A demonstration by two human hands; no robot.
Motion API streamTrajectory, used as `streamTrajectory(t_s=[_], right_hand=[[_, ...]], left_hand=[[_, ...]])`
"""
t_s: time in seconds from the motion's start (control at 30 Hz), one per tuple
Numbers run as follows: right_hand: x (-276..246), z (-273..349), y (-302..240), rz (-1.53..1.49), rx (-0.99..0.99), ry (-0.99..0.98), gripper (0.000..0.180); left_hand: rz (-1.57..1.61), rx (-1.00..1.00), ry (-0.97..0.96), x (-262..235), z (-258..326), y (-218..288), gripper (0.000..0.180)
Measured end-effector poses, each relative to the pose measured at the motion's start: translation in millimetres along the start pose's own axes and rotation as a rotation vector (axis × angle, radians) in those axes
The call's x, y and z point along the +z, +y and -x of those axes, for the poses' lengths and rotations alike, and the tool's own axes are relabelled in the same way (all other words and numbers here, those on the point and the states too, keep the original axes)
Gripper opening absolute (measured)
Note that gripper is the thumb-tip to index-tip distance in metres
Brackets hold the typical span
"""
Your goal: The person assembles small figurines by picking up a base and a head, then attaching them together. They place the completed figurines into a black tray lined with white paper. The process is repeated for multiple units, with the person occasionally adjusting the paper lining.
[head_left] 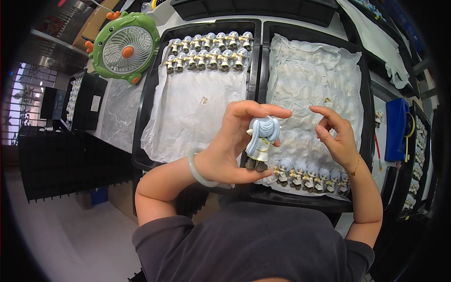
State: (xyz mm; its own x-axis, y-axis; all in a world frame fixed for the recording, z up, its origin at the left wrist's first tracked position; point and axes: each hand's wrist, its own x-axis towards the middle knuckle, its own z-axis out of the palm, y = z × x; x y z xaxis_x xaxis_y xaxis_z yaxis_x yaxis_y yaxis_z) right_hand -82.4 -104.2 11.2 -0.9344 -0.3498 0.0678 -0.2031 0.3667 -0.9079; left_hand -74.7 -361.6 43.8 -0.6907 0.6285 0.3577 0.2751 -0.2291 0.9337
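My left hand is grasping a small figurine with long pale blue hair and a white dress, thumb under its feet and fingers curled behind its head. It stands upright in my grip, above the near edge of the right tray. My right hand is at 3 o'clock from the figurine, released and holding nothing, with fingers half bent toward it but apart from it.

The right tray is black and lined with crumpled white paper. At its 6 o'clock edge stands a single row of similar figurines. The left tray, also paper-lined, holds two rows of figurines at its 12 o'clock end, and one tiny loose piece near the middle, maybe a spare part; it is too small to tell. A green fan stands on the table at 10 o'clock.
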Motion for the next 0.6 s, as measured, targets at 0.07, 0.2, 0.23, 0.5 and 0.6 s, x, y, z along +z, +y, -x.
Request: streamTrajectory(t_s=[0.07, 0.2, 0.23, 0.5, 0.6], right_hand=[[0, 0, 0, -0.002, -0.001, -0.003, 0.035], [9, 7, -13, 0.186, -0.134, 0.121, 0.04], [15, 9, -16, 0.249, -0.271, 0.116, 0.042], [24, 17, -28, 0.663, -0.548, -0.095, 0.057], [23, 17, -17, 0.636, -0.618, 0.127, 0.053]], left_hand=[[0.077, 0.026, -0.012, 0, 0, -4, 0.073], [0.194, -0.021, -0.04, 1, -1, -7, 0.072], [0.227, -0.036, -0.035, 4, -1, -9, 0.072], [0.229, -0.14, -0.029, 13, 1, -18, 0.07], [0.153, -0.192, -0.039, 10, -1, -19, 0.07]])
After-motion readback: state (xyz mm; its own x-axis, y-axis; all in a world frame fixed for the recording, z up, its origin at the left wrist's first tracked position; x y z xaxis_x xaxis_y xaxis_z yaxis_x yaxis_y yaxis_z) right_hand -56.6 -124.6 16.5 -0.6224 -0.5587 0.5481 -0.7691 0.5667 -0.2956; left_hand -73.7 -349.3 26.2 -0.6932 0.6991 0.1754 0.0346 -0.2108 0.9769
